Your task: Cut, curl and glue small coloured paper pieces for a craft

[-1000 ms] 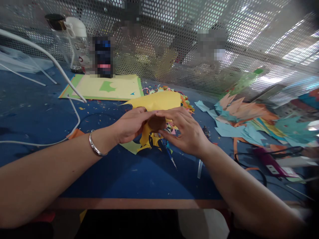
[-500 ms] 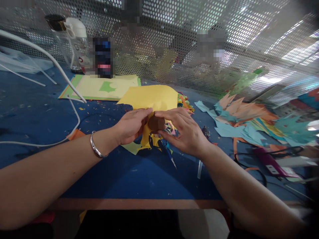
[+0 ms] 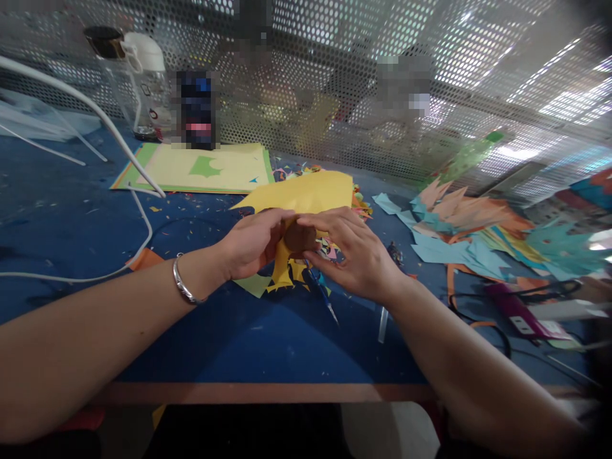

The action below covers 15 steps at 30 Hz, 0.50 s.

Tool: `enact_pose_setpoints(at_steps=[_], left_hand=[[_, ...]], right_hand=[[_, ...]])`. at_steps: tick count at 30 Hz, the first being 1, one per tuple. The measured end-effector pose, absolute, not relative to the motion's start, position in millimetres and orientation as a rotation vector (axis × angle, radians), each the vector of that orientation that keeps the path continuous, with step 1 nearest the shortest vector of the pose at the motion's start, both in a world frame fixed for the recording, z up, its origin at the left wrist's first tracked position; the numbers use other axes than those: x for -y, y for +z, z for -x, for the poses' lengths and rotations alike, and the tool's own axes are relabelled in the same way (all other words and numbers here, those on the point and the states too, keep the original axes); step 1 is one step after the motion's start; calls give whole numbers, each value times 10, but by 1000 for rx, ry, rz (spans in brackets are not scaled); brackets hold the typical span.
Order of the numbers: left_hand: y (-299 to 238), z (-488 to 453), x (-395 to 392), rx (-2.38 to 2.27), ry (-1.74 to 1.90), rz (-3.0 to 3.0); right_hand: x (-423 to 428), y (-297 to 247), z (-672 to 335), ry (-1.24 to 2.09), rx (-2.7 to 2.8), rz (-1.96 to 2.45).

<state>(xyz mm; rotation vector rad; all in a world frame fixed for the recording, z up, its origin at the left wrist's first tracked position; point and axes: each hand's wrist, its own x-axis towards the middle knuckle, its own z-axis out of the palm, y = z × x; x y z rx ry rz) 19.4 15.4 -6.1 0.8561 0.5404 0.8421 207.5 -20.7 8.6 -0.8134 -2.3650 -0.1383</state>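
Note:
A sheet of yellow paper (image 3: 306, 190), bent and raised off the table, is pinched between both my hands. My left hand (image 3: 255, 242), with a silver bangle behind it, is closed on the paper's left part. My right hand (image 3: 351, 252) grips it from the right, thumb below and fingers above. The paper's shaded underside (image 3: 299, 237) shows between the hands, and a cut yellow strip (image 3: 281, 274) hangs down beneath. Just below my right thumb lies a blue pen-like craft knife (image 3: 325, 296), its upper end partly hidden.
Stacked pale paper sheets (image 3: 229, 167) lie at the back left, with bottles (image 3: 148, 83) behind. Cut orange and blue paper pieces (image 3: 459, 220) and a purple power strip (image 3: 519, 312) are on the right. A white cable (image 3: 90, 95) arches at left; a perforated metal panel (image 3: 325, 95) borders the back.
The upper part of the yellow paper has tipped lower and shifted slightly right, showing scraps behind it. My hands have barely moved and still hold it.

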Motion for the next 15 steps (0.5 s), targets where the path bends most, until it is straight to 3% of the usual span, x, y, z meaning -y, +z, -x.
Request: enact_pose_setpoints(at_steps=[6, 15], left_hand=[[-9, -176, -139, -523, 760, -936], [-49, -198, -169, -550, 1021, -863]], right_hand=[[230, 109, -2061, -148, 2350, 854], [242, 105, -2067, -332, 2173, 911]])
